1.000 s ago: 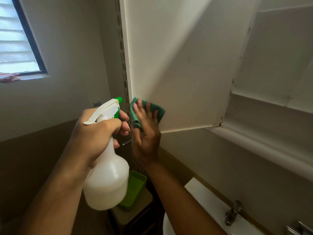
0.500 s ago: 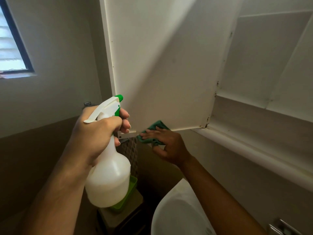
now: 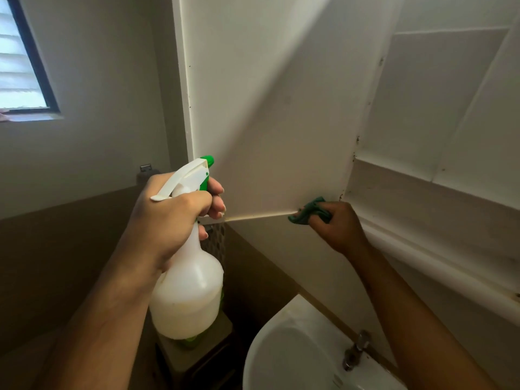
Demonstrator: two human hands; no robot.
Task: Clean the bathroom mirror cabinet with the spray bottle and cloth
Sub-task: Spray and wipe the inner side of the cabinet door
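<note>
Your left hand (image 3: 168, 218), in the lower left of the frame, is wrapped around the neck of a white spray bottle (image 3: 188, 288) with a green nozzle, fingers curled in front at the trigger; the bottle hangs upright, its nozzle aimed up and right toward the open cabinet door (image 3: 267, 108). That white door fills the upper centre of the frame, swung out toward you, with a shadow running diagonally across it. Your right hand (image 3: 337, 226), at centre right, clutches a bunched green cloth (image 3: 309, 211) and presses it against the door's bottom edge, close to the hinged corner where the door meets the mirror cabinet (image 3: 422, 108). The cabinet's white interior and a shelf occupy the upper right. Below it, at the bottom centre and right, sits a white sink (image 3: 287, 356) with a metal tap (image 3: 356, 350). A window (image 3: 19, 60) with slatted glass shows at the upper left. Behind the bottle, at bottom centre, something green rests on a low stand, mostly hidden.
</note>
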